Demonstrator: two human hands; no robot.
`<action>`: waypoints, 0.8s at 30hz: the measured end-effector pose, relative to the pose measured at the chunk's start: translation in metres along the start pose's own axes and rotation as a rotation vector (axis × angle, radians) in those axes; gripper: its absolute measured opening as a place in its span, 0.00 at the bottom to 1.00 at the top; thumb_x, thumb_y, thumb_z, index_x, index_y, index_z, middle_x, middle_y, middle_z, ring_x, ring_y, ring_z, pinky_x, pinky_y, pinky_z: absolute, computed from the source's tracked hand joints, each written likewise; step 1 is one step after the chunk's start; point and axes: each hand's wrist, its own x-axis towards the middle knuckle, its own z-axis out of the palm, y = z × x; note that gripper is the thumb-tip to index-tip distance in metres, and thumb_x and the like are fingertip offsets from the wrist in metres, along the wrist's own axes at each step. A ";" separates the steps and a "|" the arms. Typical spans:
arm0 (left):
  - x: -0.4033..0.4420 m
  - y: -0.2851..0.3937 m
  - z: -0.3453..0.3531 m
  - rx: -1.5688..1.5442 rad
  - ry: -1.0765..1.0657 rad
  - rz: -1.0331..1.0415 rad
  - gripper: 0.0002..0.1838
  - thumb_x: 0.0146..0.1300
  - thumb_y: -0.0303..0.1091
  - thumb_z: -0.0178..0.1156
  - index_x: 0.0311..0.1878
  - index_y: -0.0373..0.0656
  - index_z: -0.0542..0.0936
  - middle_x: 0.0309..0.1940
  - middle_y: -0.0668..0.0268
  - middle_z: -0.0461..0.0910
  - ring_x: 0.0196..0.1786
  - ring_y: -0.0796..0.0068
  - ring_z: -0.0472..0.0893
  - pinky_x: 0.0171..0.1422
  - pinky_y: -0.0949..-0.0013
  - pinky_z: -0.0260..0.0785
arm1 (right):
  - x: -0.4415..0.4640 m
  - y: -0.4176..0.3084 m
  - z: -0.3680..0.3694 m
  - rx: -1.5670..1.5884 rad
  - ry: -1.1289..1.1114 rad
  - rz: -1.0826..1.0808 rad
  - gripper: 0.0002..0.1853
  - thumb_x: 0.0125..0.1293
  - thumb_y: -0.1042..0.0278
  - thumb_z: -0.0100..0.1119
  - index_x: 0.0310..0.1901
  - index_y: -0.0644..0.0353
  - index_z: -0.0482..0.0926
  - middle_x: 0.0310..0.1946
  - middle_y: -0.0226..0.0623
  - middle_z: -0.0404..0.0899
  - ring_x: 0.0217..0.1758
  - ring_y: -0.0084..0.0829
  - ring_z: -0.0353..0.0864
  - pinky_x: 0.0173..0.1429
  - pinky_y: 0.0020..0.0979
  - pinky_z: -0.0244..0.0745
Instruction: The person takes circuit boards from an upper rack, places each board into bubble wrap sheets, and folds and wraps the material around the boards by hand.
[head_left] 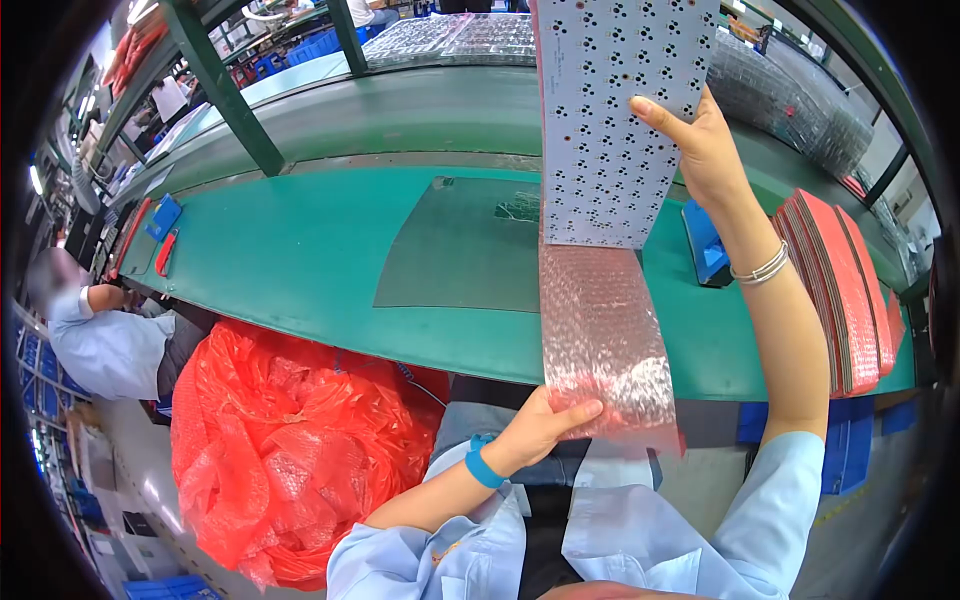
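Note:
My right hand (690,140) grips the right edge of a white circuit panel (610,120) dotted with small black marks, its thumb on the face. The panel stands upright over the green table. From its lower edge a pinkish bubble-wrap bag (605,330) hangs toward me; whether the panel's end is inside it is unclear. My left hand (550,425) holds the near end of the bag, thumb on top, with the other fingers hidden beneath. A dark mat (460,250) lies on the table to the left of the bag.
The green table (290,230) carries a blue holder (705,245) and a stack of red-wrapped panels (835,290) at right. A red bag heap (300,440) sits below its front edge. Another person (110,335) sits at far left. Green posts stand behind.

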 end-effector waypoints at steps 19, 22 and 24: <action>-0.022 -0.013 -0.019 0.064 0.166 0.028 0.09 0.62 0.25 0.56 0.44 0.34 0.78 0.31 0.66 0.79 0.30 0.82 0.75 0.35 0.83 0.68 | -0.011 0.046 0.004 -0.050 0.033 -0.173 0.21 0.54 0.80 0.63 0.49 0.62 0.69 0.42 0.39 0.79 0.39 0.27 0.80 0.43 0.22 0.75; -0.034 0.005 -0.009 0.238 0.222 0.042 0.08 0.60 0.24 0.57 0.42 0.33 0.79 0.30 0.66 0.79 0.28 0.83 0.74 0.33 0.83 0.67 | -0.035 0.058 0.006 -0.112 0.000 -0.109 0.19 0.53 0.81 0.64 0.47 0.61 0.70 0.42 0.37 0.79 0.40 0.27 0.79 0.45 0.24 0.74; -0.040 0.014 -0.002 0.288 0.242 0.040 0.08 0.60 0.24 0.57 0.42 0.33 0.79 0.30 0.66 0.79 0.28 0.83 0.74 0.33 0.83 0.67 | -0.048 0.056 0.012 -0.319 -0.047 -0.278 0.19 0.51 0.77 0.66 0.44 0.58 0.72 0.42 0.34 0.77 0.43 0.29 0.77 0.56 0.32 0.69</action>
